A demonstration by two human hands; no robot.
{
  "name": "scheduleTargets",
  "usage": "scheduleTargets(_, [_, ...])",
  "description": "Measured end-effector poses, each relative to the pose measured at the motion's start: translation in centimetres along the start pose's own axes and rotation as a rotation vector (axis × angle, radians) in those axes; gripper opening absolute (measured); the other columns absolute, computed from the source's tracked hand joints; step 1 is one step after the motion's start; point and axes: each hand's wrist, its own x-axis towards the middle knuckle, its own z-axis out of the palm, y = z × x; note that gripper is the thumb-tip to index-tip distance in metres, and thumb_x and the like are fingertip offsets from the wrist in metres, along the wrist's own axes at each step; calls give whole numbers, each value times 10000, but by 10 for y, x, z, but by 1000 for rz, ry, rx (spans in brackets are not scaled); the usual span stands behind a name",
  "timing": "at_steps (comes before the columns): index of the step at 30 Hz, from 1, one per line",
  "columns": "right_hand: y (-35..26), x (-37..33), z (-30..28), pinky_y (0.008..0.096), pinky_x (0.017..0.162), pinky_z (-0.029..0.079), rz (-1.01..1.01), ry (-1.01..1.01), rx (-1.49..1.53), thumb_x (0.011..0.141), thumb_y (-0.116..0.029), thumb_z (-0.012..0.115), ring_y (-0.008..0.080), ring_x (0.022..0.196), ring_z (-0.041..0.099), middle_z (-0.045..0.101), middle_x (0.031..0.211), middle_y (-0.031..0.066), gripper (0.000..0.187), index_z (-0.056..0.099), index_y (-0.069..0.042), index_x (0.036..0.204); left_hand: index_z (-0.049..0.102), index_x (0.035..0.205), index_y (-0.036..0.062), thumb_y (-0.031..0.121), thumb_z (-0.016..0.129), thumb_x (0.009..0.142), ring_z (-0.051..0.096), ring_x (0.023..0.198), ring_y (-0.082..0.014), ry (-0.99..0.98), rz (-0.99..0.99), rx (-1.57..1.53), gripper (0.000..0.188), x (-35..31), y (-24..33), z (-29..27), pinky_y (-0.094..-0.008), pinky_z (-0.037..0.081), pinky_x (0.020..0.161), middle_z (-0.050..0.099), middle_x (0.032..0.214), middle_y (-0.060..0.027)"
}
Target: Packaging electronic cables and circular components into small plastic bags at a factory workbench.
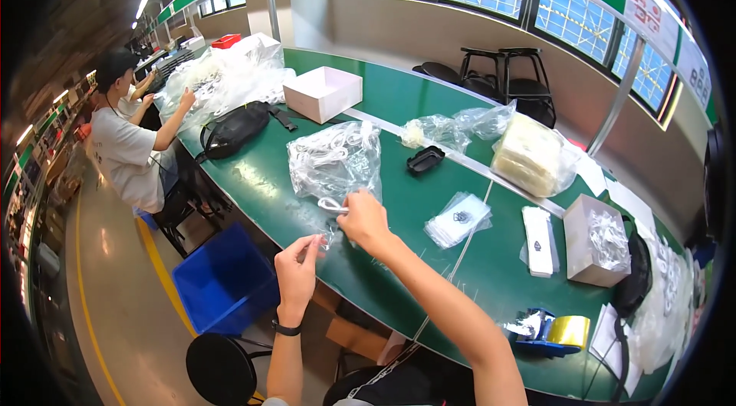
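My right hand [363, 220] is closed on one end of a small coiled white cable [331, 205]. The coil lies just in front of a clear plastic bag [335, 157] filled with more white cables. Near the table's front edge, my left hand [299, 259] pinches with thumb and forefinger. A scrap of thin clear plastic [330, 238] shows at its fingertips; whether it is a small bag I cannot tell. The hands are a little apart, with the right one farther forward.
Around me on the green table [368, 283] are a black tray [425, 160], a stack of clear bags [458, 220], white cards [540, 241], a white box [323, 95] and a tape dispenser [548, 332]. A blue bin [225, 279] stands on the floor. A co-worker [130, 138] sits at left.
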Motion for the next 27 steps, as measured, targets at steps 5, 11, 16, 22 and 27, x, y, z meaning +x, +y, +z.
scheduleTargets(5, [-11, -25, -49, 444, 818, 506, -146, 161, 238, 812, -152, 688, 359, 911, 640, 671, 970, 164, 192, 666, -33, 962, 707, 1026, -48, 132, 575, 1005, 629, 664, -80, -30, 7, -13, 224, -5, 4, -7, -220, 466, 580, 735, 891, -82])
scheduleTargets(11, [-29, -76, -116, 379, 734, 532, -304, 116, 398, 863, -36, 692, 300, 844, 668, 603, 967, 126, 169, 643, -11, 1022, 687, 1027, -64, 88, 574, 992, 555, 589, -47, -86, 70, -43, 193, -23, 24, -14, -190, 430, 546, 734, 858, -90])
scheduleTargets(16, [-19, -109, -146, 369, 702, 538, -395, -31, 378, 848, -3, 700, 310, 829, 668, 577, 1004, 122, 198, 639, -29, 1035, 687, 1040, -64, 7, 645, 919, 555, 596, -39, -95, 169, -59, 147, -34, 41, -3, -195, 444, 551, 718, 828, -58])
scheduleTargets(22, [-10, -131, -172, 400, 715, 525, -436, -30, 182, 787, 24, 708, 311, 861, 639, 582, 1009, 92, 248, 642, -58, 1011, 692, 1082, -62, -21, 668, 887, 573, 625, -38, -175, 217, -77, 201, -41, 49, 8, -195, 453, 550, 695, 810, -33])
scheduleTargets(27, [3, -143, -182, 398, 717, 522, -525, -22, 106, 749, 64, 698, 299, 896, 626, 587, 1018, 89, 310, 643, -71, 1022, 713, 1102, -31, 27, 712, 879, 621, 671, -64, -412, 25, -243, 231, -44, 57, 21, -204, 495, 617, 726, 846, -57])
